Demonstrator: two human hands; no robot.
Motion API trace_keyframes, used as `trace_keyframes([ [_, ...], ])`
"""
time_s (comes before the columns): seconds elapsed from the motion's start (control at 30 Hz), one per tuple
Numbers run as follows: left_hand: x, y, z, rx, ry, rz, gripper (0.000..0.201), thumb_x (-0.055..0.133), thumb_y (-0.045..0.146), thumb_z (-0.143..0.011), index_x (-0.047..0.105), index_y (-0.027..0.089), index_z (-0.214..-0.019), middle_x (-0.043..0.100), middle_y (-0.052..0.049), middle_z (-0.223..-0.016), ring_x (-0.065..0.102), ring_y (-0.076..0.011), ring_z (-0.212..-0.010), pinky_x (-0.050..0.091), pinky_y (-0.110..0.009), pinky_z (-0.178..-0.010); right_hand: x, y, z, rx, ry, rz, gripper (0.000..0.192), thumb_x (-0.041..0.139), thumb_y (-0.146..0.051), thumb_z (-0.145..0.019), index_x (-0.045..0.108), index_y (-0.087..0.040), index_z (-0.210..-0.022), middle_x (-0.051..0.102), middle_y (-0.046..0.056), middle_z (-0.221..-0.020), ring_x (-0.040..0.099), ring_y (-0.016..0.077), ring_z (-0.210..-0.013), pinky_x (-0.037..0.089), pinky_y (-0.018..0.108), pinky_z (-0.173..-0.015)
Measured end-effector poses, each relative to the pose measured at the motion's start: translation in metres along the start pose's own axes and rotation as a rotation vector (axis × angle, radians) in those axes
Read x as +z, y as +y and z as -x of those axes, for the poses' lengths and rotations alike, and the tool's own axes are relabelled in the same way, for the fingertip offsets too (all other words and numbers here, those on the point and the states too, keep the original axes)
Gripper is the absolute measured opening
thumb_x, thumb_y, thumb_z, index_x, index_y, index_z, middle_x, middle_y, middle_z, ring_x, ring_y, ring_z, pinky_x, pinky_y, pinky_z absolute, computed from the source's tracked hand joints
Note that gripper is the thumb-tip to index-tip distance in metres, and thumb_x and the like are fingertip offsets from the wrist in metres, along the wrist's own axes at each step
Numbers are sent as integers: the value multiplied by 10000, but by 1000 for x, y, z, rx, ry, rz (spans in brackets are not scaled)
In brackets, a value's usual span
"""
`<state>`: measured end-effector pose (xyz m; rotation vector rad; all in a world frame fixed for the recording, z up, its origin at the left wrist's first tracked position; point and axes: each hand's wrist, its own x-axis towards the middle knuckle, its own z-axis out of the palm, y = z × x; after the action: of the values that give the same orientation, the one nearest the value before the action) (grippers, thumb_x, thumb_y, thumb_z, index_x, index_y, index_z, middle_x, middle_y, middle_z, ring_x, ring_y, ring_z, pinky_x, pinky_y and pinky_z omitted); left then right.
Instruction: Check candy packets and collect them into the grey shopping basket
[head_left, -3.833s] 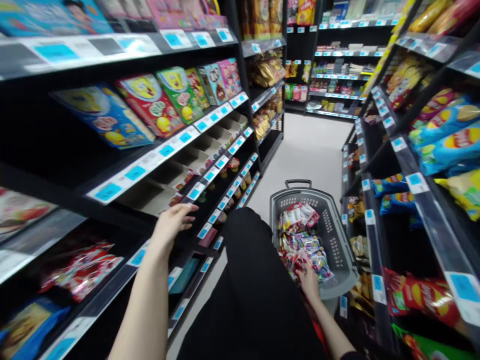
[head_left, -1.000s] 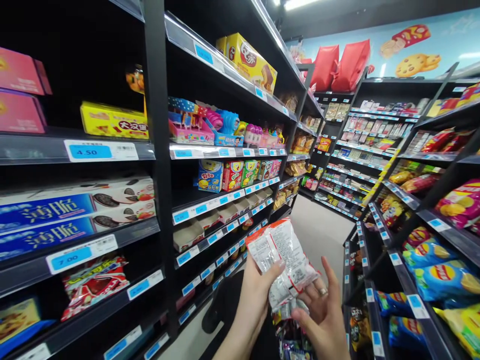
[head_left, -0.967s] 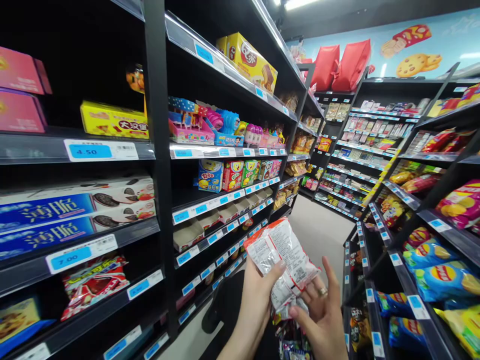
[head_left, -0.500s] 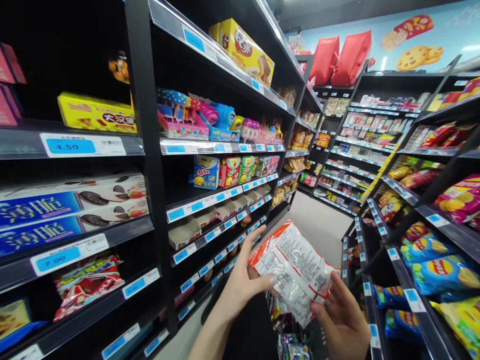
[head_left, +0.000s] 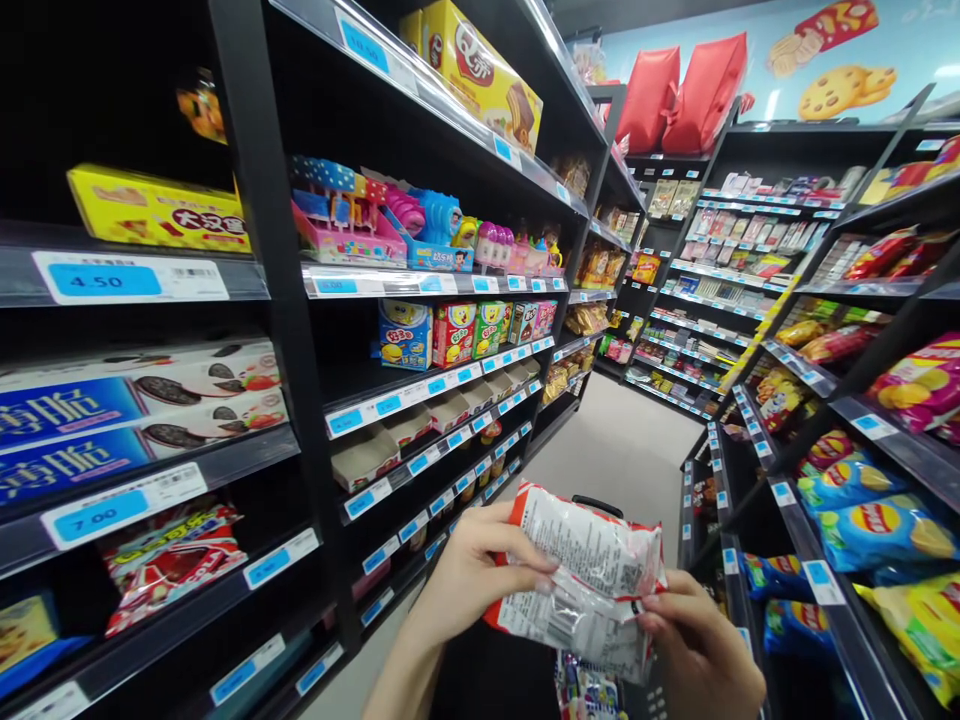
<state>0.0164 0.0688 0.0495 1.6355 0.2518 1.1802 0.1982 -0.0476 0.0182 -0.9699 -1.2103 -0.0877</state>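
Note:
Between my two hands is a red and white snack packet (head_left: 592, 550), its printed back with small text and a square code turned up toward me. My left hand (head_left: 472, 575) grips its left side, fingers across the top face. At the right edge, my right hand (head_left: 697, 640) pinches the packet between thumb and fingers. The packet's underside is hidden. Below it, several colourful wrapped packets (head_left: 589, 690) show, partly covered, beside the dark perforated side of what looks like a basket (head_left: 656, 690).
On the left, black shelves hold a yellow box (head_left: 161, 210), blue biscuit boxes (head_left: 67, 410), lollipop displays (head_left: 352, 225) and small cartons (head_left: 405, 335). Chip bags (head_left: 885, 530) fill the right shelves. A grey floor aisle (head_left: 622, 430) runs ahead to a back shelf below two red bags (head_left: 705, 95).
The packet has turned flatter and moved slightly lower. My left hand's fingers have gone from spread along its edge to closed over its face. The view has shifted slightly.

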Motion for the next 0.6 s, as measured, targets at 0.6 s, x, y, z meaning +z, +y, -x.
trace_keyframes([
  [0.6, 25, -4, -7, -422, 156, 267, 151, 717, 107, -608, 607, 170, -690, 593, 47, -658, 509, -107, -640, 377, -201, -607, -4, 12, 3, 676, 174, -215, 258, 843, -365, -629, 666, -201, -717, 640, -21, -617, 554, 107, -504, 435, 192, -477],
])
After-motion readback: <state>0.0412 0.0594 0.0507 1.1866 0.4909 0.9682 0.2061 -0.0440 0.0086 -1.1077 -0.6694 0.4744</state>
